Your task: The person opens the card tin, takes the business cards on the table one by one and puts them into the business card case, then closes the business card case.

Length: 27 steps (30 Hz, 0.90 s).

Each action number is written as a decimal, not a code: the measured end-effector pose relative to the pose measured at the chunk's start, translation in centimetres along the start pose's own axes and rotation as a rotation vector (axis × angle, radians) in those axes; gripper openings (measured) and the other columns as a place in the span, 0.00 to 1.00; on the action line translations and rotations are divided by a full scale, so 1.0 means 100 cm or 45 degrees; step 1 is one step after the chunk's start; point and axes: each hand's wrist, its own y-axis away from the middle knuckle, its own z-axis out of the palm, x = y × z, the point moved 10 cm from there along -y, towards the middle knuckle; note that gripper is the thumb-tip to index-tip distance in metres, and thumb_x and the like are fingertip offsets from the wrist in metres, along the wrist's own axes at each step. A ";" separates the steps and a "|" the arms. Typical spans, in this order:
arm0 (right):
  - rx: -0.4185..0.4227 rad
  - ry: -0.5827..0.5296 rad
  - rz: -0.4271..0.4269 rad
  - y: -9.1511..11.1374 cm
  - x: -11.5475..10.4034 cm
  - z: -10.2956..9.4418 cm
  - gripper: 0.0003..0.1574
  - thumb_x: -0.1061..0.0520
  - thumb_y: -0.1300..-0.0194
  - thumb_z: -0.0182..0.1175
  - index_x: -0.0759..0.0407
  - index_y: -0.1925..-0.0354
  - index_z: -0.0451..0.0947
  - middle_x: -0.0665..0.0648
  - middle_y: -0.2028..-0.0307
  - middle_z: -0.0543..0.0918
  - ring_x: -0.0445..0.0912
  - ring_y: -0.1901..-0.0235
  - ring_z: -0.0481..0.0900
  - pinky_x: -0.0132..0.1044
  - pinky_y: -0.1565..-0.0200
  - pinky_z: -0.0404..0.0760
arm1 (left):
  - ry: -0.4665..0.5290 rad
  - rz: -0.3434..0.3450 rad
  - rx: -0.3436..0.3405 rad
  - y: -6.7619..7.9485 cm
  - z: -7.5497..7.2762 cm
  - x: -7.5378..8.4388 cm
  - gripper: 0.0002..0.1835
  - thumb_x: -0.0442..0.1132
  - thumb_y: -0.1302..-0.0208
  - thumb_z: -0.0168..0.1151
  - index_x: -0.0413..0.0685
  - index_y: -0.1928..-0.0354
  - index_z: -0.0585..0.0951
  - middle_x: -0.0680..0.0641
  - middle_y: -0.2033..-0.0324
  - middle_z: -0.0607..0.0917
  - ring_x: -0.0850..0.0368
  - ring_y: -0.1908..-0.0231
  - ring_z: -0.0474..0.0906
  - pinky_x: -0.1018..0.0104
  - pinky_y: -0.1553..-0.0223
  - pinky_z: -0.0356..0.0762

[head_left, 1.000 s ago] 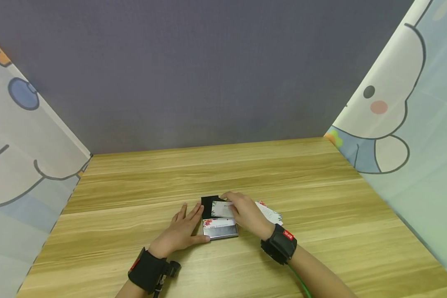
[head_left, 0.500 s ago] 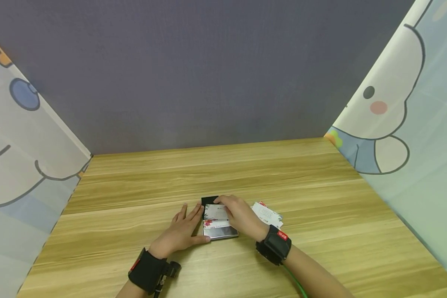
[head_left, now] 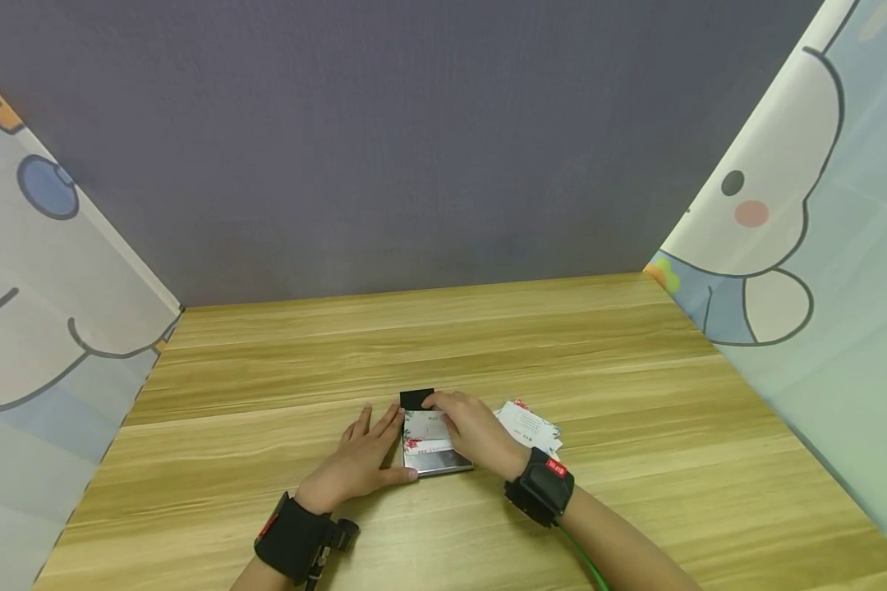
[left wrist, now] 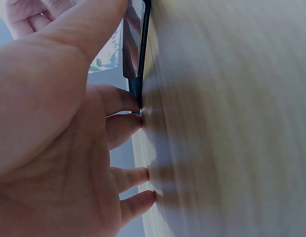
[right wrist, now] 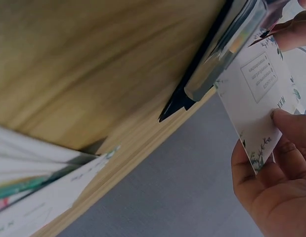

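A card case lies on the table, with its shiny metal pocket (head_left: 443, 464) nearer me and its black flap (head_left: 415, 400) beyond. My right hand (head_left: 480, 433) pinches a white floral business card (head_left: 423, 424) between thumb and fingers; the right wrist view shows the card (right wrist: 256, 89) tilted at the pocket's mouth. Another card (head_left: 430, 447) sticks out of that pocket. At the case's left side my left hand (head_left: 362, 460) rests with fingers spread, thumb at the near corner and fingertips along the flap. How deep the pinched card sits cannot be told.
A loose pile of similar cards (head_left: 528, 424) lies right of the case, partly behind the right hand. The wooden table (head_left: 266, 353) meets a grey panel (head_left: 414, 164) at the back. Cartoon-printed walls stand at both sides.
My right hand has moved left and slightly nearer with the card, from over the flap to the pocket's mouth, partly covering the card there. The left hand has stayed in place.
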 end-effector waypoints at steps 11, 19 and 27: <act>-0.016 0.007 -0.041 -0.001 -0.002 0.005 0.18 0.74 0.42 0.50 0.61 0.56 0.76 0.58 0.57 0.83 0.46 0.54 0.77 0.42 0.55 0.81 | 0.001 -0.012 -0.009 0.001 -0.001 0.001 0.48 0.60 0.47 0.59 0.39 0.32 0.54 0.39 0.30 0.53 0.29 0.35 0.37 0.30 0.41 0.49; -0.053 0.005 -0.034 0.000 0.000 0.011 0.18 0.74 0.41 0.49 0.59 0.56 0.76 0.54 0.61 0.82 0.43 0.58 0.78 0.40 0.58 0.82 | 0.010 -0.021 -0.013 0.001 -0.001 0.001 0.48 0.61 0.47 0.59 0.39 0.32 0.54 0.39 0.30 0.53 0.29 0.35 0.37 0.30 0.40 0.49; -0.097 0.079 -0.020 0.004 0.003 0.016 0.18 0.72 0.42 0.53 0.56 0.55 0.76 0.52 0.64 0.74 0.41 0.70 0.71 0.34 0.68 0.77 | -0.008 -0.022 -0.015 0.000 -0.001 0.000 0.48 0.60 0.47 0.59 0.40 0.32 0.54 0.40 0.30 0.52 0.29 0.35 0.37 0.31 0.40 0.49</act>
